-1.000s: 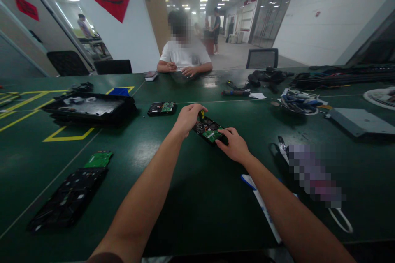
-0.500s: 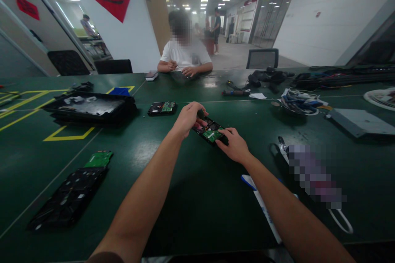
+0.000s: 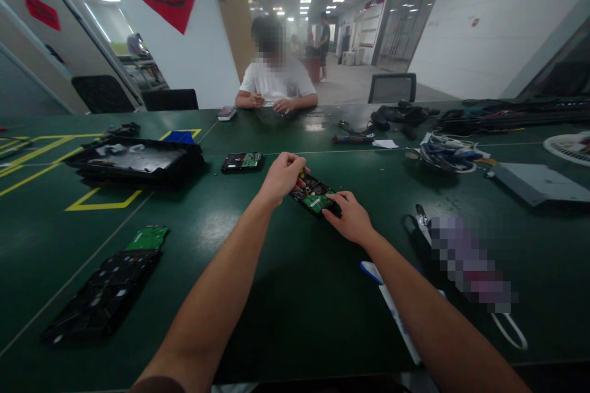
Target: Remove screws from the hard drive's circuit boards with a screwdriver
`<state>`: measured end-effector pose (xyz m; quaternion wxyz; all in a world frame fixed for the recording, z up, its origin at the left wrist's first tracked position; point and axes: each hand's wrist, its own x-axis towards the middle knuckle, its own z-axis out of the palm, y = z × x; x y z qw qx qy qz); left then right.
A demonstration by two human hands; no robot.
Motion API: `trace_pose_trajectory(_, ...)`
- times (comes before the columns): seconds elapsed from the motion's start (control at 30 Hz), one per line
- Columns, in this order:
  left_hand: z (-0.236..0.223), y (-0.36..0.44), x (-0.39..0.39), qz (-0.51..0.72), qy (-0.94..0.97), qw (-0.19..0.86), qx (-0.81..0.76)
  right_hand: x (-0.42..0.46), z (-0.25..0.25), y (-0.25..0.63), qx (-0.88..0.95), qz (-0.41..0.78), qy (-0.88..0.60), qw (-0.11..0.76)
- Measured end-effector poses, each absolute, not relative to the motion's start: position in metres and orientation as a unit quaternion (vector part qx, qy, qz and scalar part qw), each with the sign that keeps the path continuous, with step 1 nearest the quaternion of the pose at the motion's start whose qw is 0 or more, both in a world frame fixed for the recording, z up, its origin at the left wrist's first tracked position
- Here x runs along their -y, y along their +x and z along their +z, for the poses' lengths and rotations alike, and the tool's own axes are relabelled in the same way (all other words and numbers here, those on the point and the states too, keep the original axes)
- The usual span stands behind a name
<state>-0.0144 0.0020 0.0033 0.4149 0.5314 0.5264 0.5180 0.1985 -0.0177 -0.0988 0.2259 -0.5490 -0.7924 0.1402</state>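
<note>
Hard drive point(image 3: 314, 194), oblong, mostly black, green circuit board point(image 3: 318, 202) exposed.

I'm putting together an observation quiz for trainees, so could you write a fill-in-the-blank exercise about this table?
1. The ____ hand holds a partly hidden tool.
2. The right hand is on a black device with a ____ circuit board.
3. The seated person across the table wears a ____ top.

Missing words: left; green; white.
</note>
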Motion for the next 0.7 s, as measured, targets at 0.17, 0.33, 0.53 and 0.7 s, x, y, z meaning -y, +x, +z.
trace_pose_trajectory(0.17, -0.001, -0.015, -0.007, 0.521, 0.569, 0.359, -0.525, 0.018, -0.097, 0.198, 0.790, 0.140, -0.553, 0.224)
trace_pose_trajectory(0.33, 0.001, -0.020, -0.008, 0.497, 0.696, 0.166, -0.490, 0.018, -0.098, 0.198, 0.792, 0.133, -0.551, 0.225)
trace_pose_trajectory(0.53, -0.002, -0.021, -0.008, 0.509, 0.711, 0.143, -0.464, 0.016, -0.100, 0.198, 0.793, 0.128, -0.551, 0.226)
trace_pose_trajectory(0.7, -0.012, -0.019, -0.012, 0.544, 0.673, 0.211, -0.454, 0.015, -0.100, 0.199, 0.798, 0.122, -0.544, 0.230)
